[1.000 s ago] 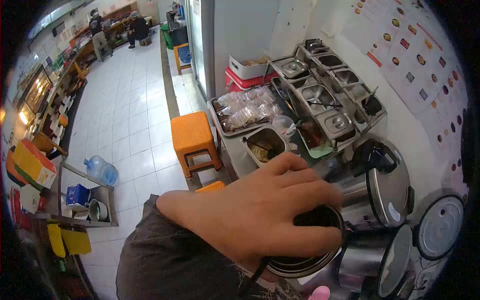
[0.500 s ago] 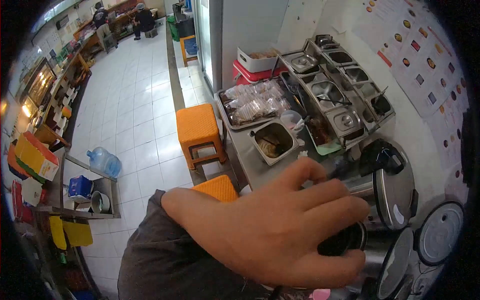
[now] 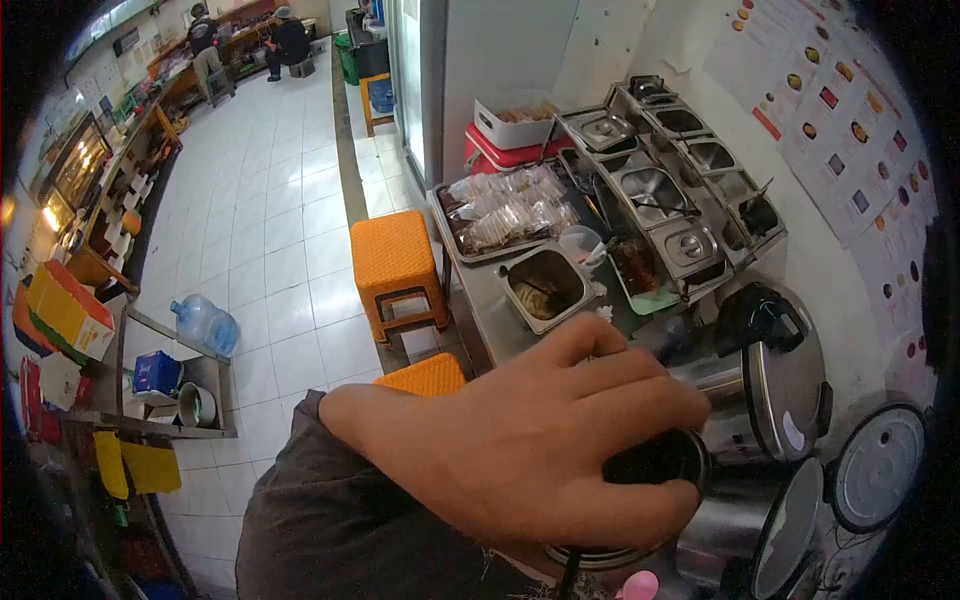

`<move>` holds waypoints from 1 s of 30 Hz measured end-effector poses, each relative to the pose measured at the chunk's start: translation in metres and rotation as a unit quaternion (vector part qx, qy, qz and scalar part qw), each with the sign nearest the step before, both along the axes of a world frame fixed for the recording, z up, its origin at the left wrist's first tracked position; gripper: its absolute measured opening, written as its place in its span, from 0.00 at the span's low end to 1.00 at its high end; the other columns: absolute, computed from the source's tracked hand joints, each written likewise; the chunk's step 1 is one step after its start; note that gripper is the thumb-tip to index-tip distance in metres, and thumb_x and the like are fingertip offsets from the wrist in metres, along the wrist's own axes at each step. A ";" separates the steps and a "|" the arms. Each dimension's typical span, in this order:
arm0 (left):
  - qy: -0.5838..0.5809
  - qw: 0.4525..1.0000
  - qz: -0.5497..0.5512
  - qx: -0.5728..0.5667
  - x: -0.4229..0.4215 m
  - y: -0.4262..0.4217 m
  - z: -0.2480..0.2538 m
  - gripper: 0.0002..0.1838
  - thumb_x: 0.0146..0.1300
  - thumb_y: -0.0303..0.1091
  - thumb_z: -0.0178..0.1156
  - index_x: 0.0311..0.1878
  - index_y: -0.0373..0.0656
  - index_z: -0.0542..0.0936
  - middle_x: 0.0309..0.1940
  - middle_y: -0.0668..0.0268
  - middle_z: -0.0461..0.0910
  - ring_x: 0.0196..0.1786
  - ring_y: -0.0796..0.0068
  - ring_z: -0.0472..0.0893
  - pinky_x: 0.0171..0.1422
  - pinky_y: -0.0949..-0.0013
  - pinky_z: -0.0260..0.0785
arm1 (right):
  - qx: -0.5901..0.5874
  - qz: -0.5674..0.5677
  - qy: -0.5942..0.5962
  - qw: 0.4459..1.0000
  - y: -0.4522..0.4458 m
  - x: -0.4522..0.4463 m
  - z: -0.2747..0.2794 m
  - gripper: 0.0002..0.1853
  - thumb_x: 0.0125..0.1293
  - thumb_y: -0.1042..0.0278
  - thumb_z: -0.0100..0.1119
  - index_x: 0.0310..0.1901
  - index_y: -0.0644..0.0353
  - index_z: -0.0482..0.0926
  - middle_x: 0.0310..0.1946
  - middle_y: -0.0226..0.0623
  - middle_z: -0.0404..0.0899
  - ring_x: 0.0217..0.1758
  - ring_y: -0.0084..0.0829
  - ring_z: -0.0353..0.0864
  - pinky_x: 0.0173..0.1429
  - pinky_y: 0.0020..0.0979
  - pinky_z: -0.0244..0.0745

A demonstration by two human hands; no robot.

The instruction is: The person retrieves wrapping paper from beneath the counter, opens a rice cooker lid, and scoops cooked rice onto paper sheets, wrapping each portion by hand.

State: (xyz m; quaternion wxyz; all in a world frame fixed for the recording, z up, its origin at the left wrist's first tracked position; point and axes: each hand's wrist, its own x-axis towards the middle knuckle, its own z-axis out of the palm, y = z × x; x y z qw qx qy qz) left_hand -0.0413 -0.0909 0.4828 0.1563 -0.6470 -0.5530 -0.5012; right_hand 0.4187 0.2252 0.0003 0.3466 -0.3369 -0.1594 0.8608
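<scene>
My left hand (image 3: 530,440) reaches in from the lower left, back of the hand up. Its fingers and thumb are curled around the rim of a dark round container (image 3: 655,462), and the palm hides much of it. A thin black handle-like piece (image 3: 570,575) shows below the hand. Close by on the right are a steel pot (image 3: 735,515) and a larger steel pot with a lid (image 3: 790,395). Beyond my fingers a square steel pan (image 3: 545,285) with food and a utensil sits on the metal table. My right hand is not visible.
Behind the pan are a tray of wrapped packets (image 3: 505,210) and a rack of steel pans (image 3: 655,190). Orange stools (image 3: 395,255) stand left of the table. A blue water bottle (image 3: 205,325) lies on the left. Two people (image 3: 290,42) are far back.
My left hand and the dark container moved right, then slightly back left. The view has shifted a little, so the table and stools sit somewhat further right than at first.
</scene>
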 end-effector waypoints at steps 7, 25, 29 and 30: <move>-0.004 0.994 -0.002 -0.113 -0.012 -0.013 -0.002 0.30 0.55 0.48 0.70 0.58 0.41 0.80 0.51 0.60 0.82 0.53 0.64 0.76 0.61 0.62 0.60 | -0.087 0.049 0.179 0.979 -0.004 0.024 0.006 0.34 0.73 0.47 0.55 0.76 0.47 0.60 0.65 0.37 0.62 0.62 0.41 0.63 0.56 0.51 0.70; -0.045 0.995 -0.062 -0.064 -0.009 -0.007 -0.015 0.26 0.45 0.42 0.75 0.48 0.38 0.86 0.44 0.59 0.87 0.43 0.65 0.84 0.50 0.63 0.66 | -0.132 0.146 0.480 0.855 -0.071 0.119 0.015 0.34 0.75 0.45 0.52 0.77 0.46 0.59 0.74 0.36 0.60 0.74 0.42 0.62 0.64 0.54 0.71; -0.136 0.980 -0.080 -0.125 -0.004 -0.007 -0.015 0.27 0.45 0.40 0.78 0.49 0.38 0.85 0.45 0.59 0.87 0.42 0.67 0.84 0.47 0.65 0.68 | -0.228 0.169 0.529 0.800 -0.078 0.114 0.026 0.34 0.75 0.44 0.49 0.77 0.47 0.58 0.75 0.36 0.59 0.74 0.43 0.62 0.66 0.53 0.70; -0.147 0.974 -0.084 -0.147 -0.004 -0.007 -0.014 0.28 0.45 0.40 0.79 0.50 0.38 0.85 0.45 0.59 0.87 0.42 0.67 0.84 0.47 0.66 0.68 | -0.217 0.167 0.524 0.807 -0.076 0.118 0.021 0.34 0.75 0.44 0.49 0.77 0.47 0.59 0.75 0.36 0.59 0.74 0.43 0.62 0.66 0.53 0.69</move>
